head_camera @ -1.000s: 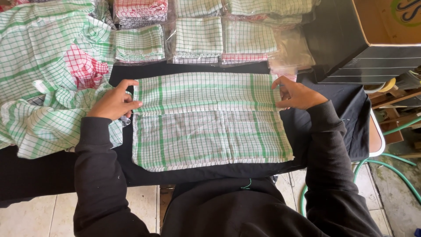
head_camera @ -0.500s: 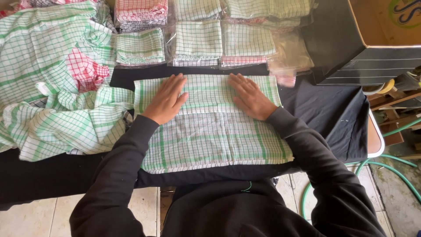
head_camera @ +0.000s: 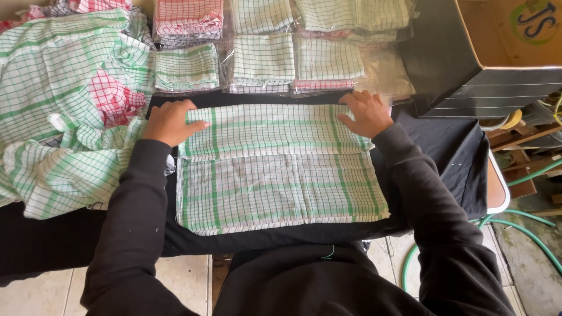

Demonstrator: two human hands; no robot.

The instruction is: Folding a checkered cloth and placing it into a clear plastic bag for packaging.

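A green-and-white checked cloth [head_camera: 275, 169] lies flat on a black-covered table [head_camera: 436, 146], its far third folded over toward me. My left hand [head_camera: 170, 122] rests on the folded strip's far left corner, fingers pressing the cloth. My right hand [head_camera: 366, 112] lies flat on the far right corner of the same strip. Both arms wear black sleeves.
A loose heap of green and red checked cloths [head_camera: 64, 111] lies at the left. Folded cloths in clear plastic bags [head_camera: 263, 58] line the table's far edge. A cardboard box [head_camera: 503, 35] stands at the upper right. A green hose [head_camera: 527, 228] runs along the floor at right.
Half a second ago both hands lay near the middle of the folded strip. They have slid apart, back out to its left and right corners. The cloth has stayed in place.
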